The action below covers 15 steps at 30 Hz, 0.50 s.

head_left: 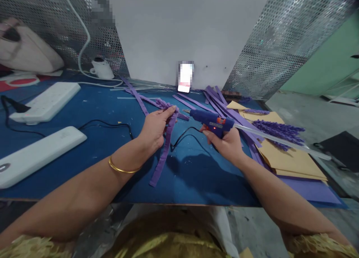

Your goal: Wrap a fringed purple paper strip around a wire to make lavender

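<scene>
My left hand pinches a purple paper flower with a looped, fringed head. From the same fingers a long purple strip hangs down toward the table's front. In my right hand is a blue glue gun with a small red light lit. Its metal nozzle points left at the flower, a short gap away from it. A long clear glue stick sticks out of the gun's back toward the right. The gun's black cord runs left under my left hand.
Purple paper strips lie across the back and right of the blue table. Finished-looking purple flower stems rest on brown paper at right. A white power strip, a long white device and a white mug-like object stand left. A lit phone leans at the back.
</scene>
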Each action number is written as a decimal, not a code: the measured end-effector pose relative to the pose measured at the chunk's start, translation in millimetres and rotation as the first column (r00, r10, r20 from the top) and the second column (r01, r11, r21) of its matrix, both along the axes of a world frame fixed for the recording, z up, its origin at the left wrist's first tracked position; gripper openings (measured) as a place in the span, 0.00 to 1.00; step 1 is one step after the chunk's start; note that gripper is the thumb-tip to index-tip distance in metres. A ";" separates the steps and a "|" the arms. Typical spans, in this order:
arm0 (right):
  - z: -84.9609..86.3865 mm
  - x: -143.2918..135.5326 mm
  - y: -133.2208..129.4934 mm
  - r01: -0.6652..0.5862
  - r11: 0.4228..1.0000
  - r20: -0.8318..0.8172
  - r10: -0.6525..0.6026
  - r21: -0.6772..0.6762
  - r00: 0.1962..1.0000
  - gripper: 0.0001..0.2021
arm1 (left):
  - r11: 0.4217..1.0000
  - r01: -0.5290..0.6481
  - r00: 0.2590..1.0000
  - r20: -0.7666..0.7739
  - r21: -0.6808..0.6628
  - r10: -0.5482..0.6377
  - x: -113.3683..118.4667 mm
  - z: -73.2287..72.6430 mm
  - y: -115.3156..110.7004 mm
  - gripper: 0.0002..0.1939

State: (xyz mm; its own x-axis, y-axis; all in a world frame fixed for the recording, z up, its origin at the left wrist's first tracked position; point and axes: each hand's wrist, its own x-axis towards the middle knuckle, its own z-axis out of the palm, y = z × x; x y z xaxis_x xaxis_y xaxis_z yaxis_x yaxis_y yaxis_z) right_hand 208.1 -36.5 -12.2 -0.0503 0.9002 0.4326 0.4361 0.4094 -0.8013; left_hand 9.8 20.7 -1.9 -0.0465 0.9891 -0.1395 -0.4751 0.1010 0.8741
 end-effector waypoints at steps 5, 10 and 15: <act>-3.7 4.6 -1.1 0.008 0.997 0.184 -0.023 0.081 0.983 0.14 | 0.999 0.040 0.998 -0.041 0.015 -0.039 -0.1 -2.8 -0.7 0.15; -8.3 5.3 -0.8 -0.024 0.992 0.293 -0.014 0.125 0.956 0.15 | 0.997 0.050 0.998 -0.051 0.052 -0.047 -0.1 -5.0 -1.3 0.15; -10.3 5.5 -1.1 0.026 0.985 0.340 -0.083 0.169 0.937 0.15 | 0.997 0.053 0.996 -0.077 0.063 -0.049 -0.1 -5.7 -2.1 0.15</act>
State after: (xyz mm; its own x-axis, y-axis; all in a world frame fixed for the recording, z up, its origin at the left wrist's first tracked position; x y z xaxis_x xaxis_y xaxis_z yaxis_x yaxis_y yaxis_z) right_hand 213.6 -37.6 -22.6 -0.1745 0.8266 0.5351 0.6991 0.4867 -0.5239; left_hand 9.8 18.6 -7.6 -0.0037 0.9973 -0.0733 -0.4035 0.0656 0.9126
